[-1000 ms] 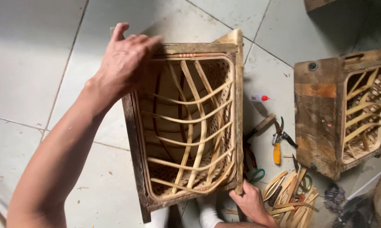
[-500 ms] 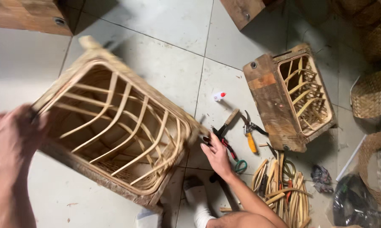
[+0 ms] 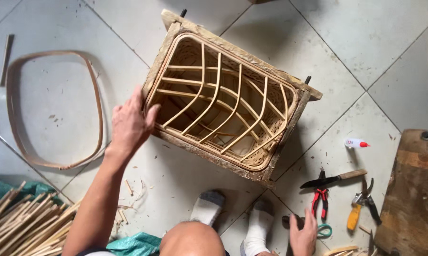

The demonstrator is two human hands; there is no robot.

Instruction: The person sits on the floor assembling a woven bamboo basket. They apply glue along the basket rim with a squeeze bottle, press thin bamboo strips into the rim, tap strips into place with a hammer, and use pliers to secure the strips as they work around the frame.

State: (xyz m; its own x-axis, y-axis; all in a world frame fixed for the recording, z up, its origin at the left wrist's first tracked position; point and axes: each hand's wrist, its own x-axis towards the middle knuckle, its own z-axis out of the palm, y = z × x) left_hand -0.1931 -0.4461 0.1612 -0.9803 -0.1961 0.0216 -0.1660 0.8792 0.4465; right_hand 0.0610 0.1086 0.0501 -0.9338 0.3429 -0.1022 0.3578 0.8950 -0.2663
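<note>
A wooden mould box [image 3: 233, 106] holding a partly woven rattan basket frame [image 3: 218, 102] is seen tilted on the tiled floor [image 3: 360, 61], just above the person's socked feet [image 3: 233, 218]. Half a second earlier it was turned with its opening toward the lower right and was steadied from its far left corner; now it has been rotated and brought to the centre of view. The left hand [image 3: 128, 124] is laid flat against the box's left rim, fingers spread and open, pressing rather than clasping. The box appears to have been repositioned and is now braced by one hand only.

The right hand [image 3: 303, 233] has been lowered to the floor by the green-handled scissors [image 3: 322, 230]; its fingers are loosely open and nothing is held. Just beyond it lie red-handled pliers [image 3: 321, 198], a knife with a wooden handle [image 3: 334, 178], yellow-handled cutters [image 3: 360, 206] and a small glue tube [image 3: 356, 143]. A bent rattan hoop [image 3: 98, 102] lies on the floor to the left, with a bundle of split strips [image 3: 24, 223] at the lower left. The floor is pale tile, littered with shavings.
</note>
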